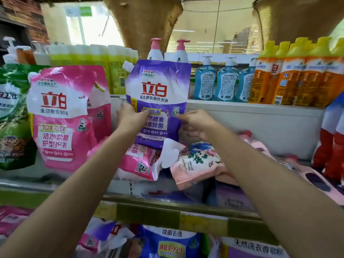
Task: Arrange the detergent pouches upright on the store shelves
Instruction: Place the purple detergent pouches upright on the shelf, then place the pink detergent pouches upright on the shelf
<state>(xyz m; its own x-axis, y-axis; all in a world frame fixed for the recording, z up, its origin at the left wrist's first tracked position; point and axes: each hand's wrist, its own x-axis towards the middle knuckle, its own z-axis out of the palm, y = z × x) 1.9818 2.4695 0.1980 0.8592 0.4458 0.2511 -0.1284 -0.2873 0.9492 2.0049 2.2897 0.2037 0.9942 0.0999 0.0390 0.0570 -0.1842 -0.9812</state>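
- Around the work: a pink pouch [63, 116] stands upright on the shelf [242, 116] to the left of the hands, with a second pink one just behind it and a green pouch [13, 116] further left at the edge of view.
- Below the hands, a pink pouch lying flat [138, 164] and a floral pink pouch [197, 162] sprawl on their sides, taking up the shelf floor under the held item; more pink packs lie tumbled to the right.
- On the tier above stand blue pump bottles [225, 81], orange bottles with yellow caps [297, 79] and two white bottles with pink pumps [167, 51].
- The lower shelf, behind a yellow price rail [167, 218], holds more pouches, among them a blue one [167, 243].
- The purple pouch [158, 101] is in the middle of the shelf bay, upright, its long axis vertical, printed front facing the camera, spout at the top left corner. Its bottom edge meets the pouches lying flat.
- Left hand [132, 118]: its grip holds the pouch's lower left side, thumb across the front, fingers hidden behind.
- Right hand [195, 123]: fingers curled, fingertips touching the pouch's lower right edge; whether it truly pinches the edge I cannot tell.
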